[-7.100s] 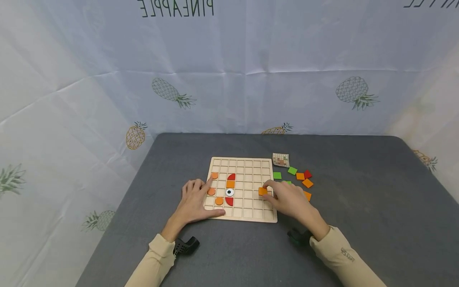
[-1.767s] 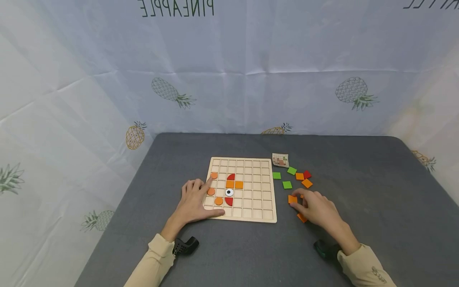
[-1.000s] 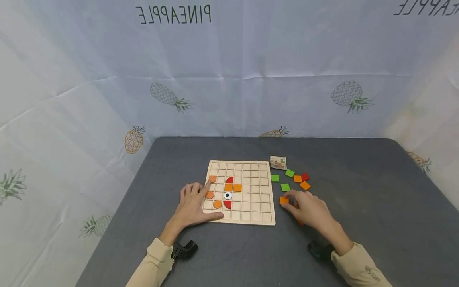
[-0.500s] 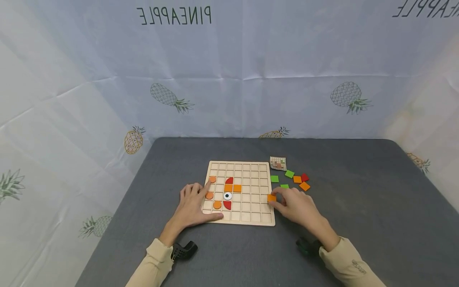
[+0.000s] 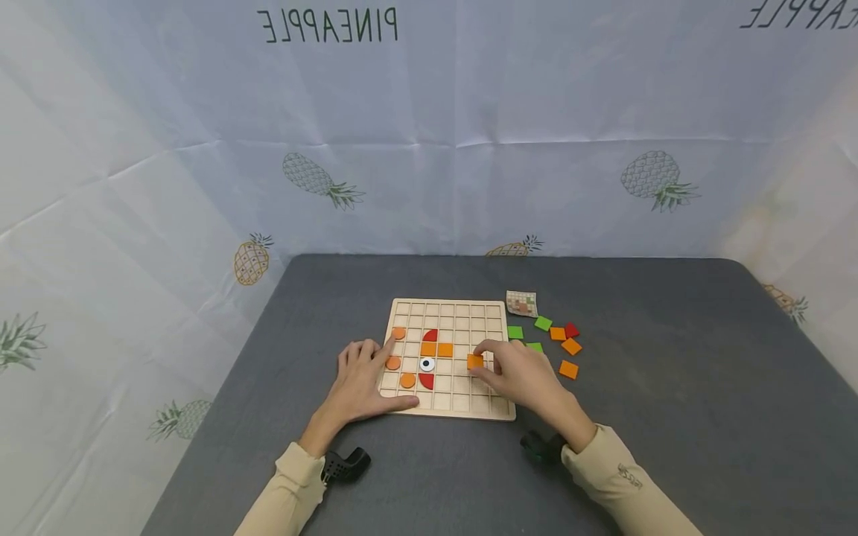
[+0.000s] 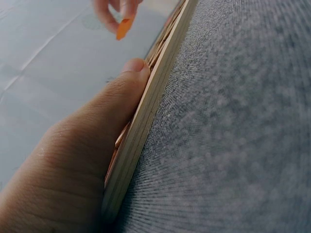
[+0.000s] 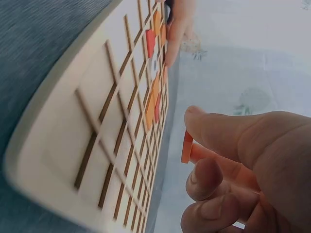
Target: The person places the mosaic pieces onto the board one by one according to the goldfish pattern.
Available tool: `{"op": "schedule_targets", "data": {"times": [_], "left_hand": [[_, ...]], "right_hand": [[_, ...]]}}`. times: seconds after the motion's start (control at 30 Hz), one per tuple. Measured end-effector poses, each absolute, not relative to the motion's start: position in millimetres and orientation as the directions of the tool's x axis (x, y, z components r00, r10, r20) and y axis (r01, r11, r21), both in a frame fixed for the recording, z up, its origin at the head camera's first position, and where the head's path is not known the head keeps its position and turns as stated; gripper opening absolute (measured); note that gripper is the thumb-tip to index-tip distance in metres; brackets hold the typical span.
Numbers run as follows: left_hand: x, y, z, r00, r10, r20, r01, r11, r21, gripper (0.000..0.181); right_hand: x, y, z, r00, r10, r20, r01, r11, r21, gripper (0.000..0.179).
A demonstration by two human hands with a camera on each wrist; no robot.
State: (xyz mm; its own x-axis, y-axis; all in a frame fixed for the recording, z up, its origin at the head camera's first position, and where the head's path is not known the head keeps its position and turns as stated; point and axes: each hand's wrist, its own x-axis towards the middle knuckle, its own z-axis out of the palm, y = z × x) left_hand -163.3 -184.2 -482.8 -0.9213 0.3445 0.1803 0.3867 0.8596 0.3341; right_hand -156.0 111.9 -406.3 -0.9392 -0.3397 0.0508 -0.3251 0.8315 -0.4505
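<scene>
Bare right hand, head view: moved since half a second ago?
Yes: left. The bare right hand has gone from the right edge of the pale wooden grid board to farther over it.

Dark-gray table (image 5: 657,402), rounded far corners, w/ sq. grid board (image 5: 462,322) lying approx. mid; small printed card (image 5: 521,304) just off board's far R corner. Scattered R of board: 3 green tiles (image 5: 515,332), 1 partly hidden; 3 orange tiles (image 5: 568,370); 1 red tile (image 5: 571,330) beside an orange.
</scene>
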Motion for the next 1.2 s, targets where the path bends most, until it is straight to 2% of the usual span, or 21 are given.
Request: {"op": "schedule_targets", "data": {"times": [0.43,0.9,1.2], "left_hand": [[-162.9,-182.4,-481.7,-0.920,0.342,0.189,0.389,0.856,0.341,0.123],[-163.3,-183.5,-482.2,-0.922,0.343,0.182,0.386,0.858,0.340,0.122],[-162.9,-183.4,-479.5,-0.925,0.340,0.172,0.379,0.864,0.331,0.117]], "right_hand": [[-163.3,83.1,-407.8,-0.935,-0.354,0.036,-0.328,0.816,-0.476,0.028],[-171.9,67.4,-428.8,-0.932,-0.363,-0.003,-0.311,0.804,-0.507,0.027],[-175.7,65.6,-435.3,-0.932,-0.363,0.023,-0.327,0.810,-0.487,0.026]]}}
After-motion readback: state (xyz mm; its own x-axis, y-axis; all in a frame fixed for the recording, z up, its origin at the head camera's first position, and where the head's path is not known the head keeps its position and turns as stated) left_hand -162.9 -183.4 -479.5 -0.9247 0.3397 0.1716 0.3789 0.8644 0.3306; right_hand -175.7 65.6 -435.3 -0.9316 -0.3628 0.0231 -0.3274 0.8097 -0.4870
